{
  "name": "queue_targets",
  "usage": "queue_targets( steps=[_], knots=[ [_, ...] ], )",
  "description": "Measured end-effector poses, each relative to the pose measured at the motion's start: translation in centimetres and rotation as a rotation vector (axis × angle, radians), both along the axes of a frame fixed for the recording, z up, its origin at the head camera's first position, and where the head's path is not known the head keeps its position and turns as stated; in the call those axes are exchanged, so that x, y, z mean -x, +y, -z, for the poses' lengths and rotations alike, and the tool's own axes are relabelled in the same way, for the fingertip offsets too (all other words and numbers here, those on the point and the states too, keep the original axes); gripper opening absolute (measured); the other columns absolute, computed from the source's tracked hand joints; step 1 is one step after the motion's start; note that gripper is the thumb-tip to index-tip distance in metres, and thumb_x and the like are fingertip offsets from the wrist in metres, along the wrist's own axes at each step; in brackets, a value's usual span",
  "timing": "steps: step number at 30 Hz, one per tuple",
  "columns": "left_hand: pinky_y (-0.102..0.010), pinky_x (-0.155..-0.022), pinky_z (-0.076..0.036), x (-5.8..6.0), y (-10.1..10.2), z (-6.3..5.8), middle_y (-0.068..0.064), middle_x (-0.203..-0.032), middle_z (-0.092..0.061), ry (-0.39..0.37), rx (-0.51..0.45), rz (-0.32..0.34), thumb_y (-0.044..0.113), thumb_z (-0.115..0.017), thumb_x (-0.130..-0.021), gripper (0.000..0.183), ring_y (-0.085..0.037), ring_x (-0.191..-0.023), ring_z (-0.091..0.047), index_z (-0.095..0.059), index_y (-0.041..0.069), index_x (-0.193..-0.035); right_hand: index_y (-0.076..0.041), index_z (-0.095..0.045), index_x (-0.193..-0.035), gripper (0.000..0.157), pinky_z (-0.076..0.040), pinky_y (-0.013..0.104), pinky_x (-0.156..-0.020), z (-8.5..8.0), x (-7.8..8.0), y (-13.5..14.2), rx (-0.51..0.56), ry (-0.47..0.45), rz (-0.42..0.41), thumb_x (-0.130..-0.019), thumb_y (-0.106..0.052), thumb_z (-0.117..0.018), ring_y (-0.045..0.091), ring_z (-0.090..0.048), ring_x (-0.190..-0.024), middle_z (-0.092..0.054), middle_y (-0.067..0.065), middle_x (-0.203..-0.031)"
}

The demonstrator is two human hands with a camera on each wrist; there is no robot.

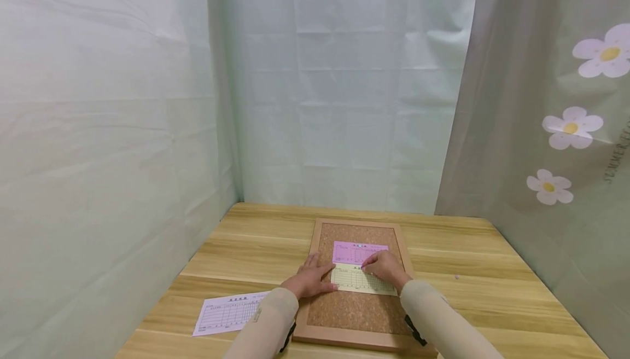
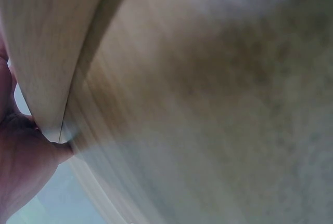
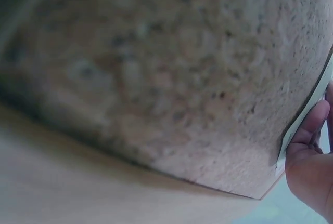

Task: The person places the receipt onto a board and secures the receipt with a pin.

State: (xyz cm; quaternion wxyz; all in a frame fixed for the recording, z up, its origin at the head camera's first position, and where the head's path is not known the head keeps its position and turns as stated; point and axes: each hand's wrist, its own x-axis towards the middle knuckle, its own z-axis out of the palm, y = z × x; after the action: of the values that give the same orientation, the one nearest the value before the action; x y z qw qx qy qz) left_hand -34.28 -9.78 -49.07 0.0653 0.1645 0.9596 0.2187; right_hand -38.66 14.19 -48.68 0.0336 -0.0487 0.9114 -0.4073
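Observation:
A wood-framed cork board (image 1: 355,315) lies on the table. On it a pink printed form (image 1: 344,252) carries a small pale push pin (image 1: 360,245) near its top edge. Directly below lies a yellow printed form (image 1: 349,279). My left hand (image 1: 309,281) rests on the board's left side with fingers spread, its thumb touching the yellow form's lower left corner. At the top middle of that form, my right hand (image 1: 388,268) pinches what looks like a push pin, mostly hidden by the fingers. In the right wrist view, the right hand (image 3: 309,156) is beside the form's edge.
A white printed form (image 1: 228,315) lies on the wooden table (image 1: 266,227) left of the board, partly behind the left sleeve. A tiny pinkish object (image 1: 456,277) is on the table to the right. Curtains (image 1: 344,102) surround the table's back and sides.

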Motion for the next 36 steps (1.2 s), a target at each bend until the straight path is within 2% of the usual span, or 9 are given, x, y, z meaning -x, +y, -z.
queue_targets(
  steps=[5,11,26,36],
  knots=[
    [-0.061,-0.112,-0.025,0.0,-0.09,0.1,-0.024,-0.161,-0.016,-0.001,0.001,0.003,0.049,-0.067,-0.091,0.066,-0.04,-0.149,-0.012,-0.05,0.017,-0.147,-0.006,-0.076,-0.09,0.007,-0.044,0.027,-0.058,0.14,-0.01,0.24,0.08,-0.029,-0.019,-0.085,-0.011,-0.078,0.017,-0.053,-0.069,-0.066,0.002,-0.087],
    [-0.061,-0.112,-0.025,0.09,-0.15,0.22,-0.023,-0.161,-0.016,-0.001,0.006,-0.001,0.049,-0.067,-0.091,0.066,-0.04,-0.149,-0.012,-0.05,0.017,-0.147,-0.004,-0.075,-0.096,0.011,-0.041,0.026,-0.055,-0.08,-0.03,0.08,0.145,-0.095,0.014,-0.088,-0.011,-0.075,0.014,-0.049,-0.061,-0.062,0.004,-0.083],
    [-0.061,-0.112,-0.024,0.0,-0.06,-0.08,-0.023,-0.161,-0.016,-0.004,-0.012,0.005,0.048,-0.068,-0.091,0.066,-0.04,-0.149,-0.011,-0.05,0.017,-0.147,-0.008,-0.075,-0.089,0.005,-0.041,0.028,-0.058,0.21,0.16,0.2,0.101,-0.053,0.017,-0.086,-0.012,-0.077,0.017,-0.052,-0.069,-0.063,0.003,-0.085],
    [-0.06,-0.113,-0.023,0.04,-0.09,-0.02,-0.024,-0.161,-0.016,0.007,-0.009,0.012,0.048,-0.068,-0.092,0.065,-0.04,-0.149,-0.011,-0.051,0.016,-0.146,-0.006,-0.075,-0.087,0.009,-0.042,0.028,-0.057,0.63,0.56,0.24,0.068,-0.044,0.023,-0.085,-0.015,-0.078,0.017,-0.053,-0.069,-0.063,0.003,-0.084]
  ],
)
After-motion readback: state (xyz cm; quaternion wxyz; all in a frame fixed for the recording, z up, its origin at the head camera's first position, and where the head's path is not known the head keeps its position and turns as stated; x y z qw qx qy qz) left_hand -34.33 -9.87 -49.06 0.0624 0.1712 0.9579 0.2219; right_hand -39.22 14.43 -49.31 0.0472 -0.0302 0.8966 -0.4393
